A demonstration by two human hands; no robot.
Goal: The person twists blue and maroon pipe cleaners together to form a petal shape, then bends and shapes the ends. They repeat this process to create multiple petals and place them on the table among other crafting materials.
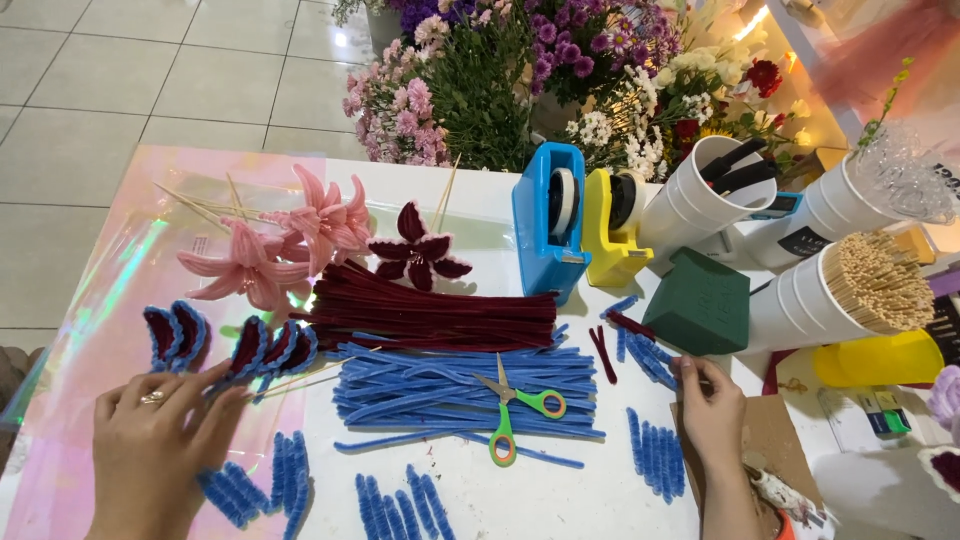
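1. Landmark = green-handled scissors (512, 410), lying on the big pile of blue pipe cleaners (465, 390) mid-worktop (560, 500).
2. Left hand (160, 440) is sitting far left of the scissors, fingers spread & loosely open, tips resting on/at the blue-and-maroon petals (270, 350). Can't tell if it's actually pinching one; the wooden stick under the petals is partly hidden by the fingers. Wrist is running off the bottom edge.
3. Right hand (712, 405) is sitting right of the scissors, fingers curled. Fingertips are touching short blue pieces (655, 365); whether any are actually gripped isn't clear. Forearm is getting cut off at the bottom.
4. Behind the scissors: a maroon pipe cleaner bundle (430, 315) is lying just past the blue pile.
5. Further back & left of the scissors: pink lily-shaped flowers (290, 245) and one maroon flower (418, 255), all lying on the worktop w/ thin sticks poking out.
6. Back-right of the scissors: blue tape dispenser (548, 225), yellow one (612, 230) beside it, then a dark green foam block (700, 300).
7. Far right of the scissors: white cups, one packed w/ wooden skewers (885, 280). Contents of the other cups are hard to make out (dark handles, clear wrap).
8. In front of the scissors: rows of short blue cut pieces (400, 505), partly cropped by the bottom edge.
9. Bottom-right corner is blurry; a glue-gun-like thing is too cut off to be sure.
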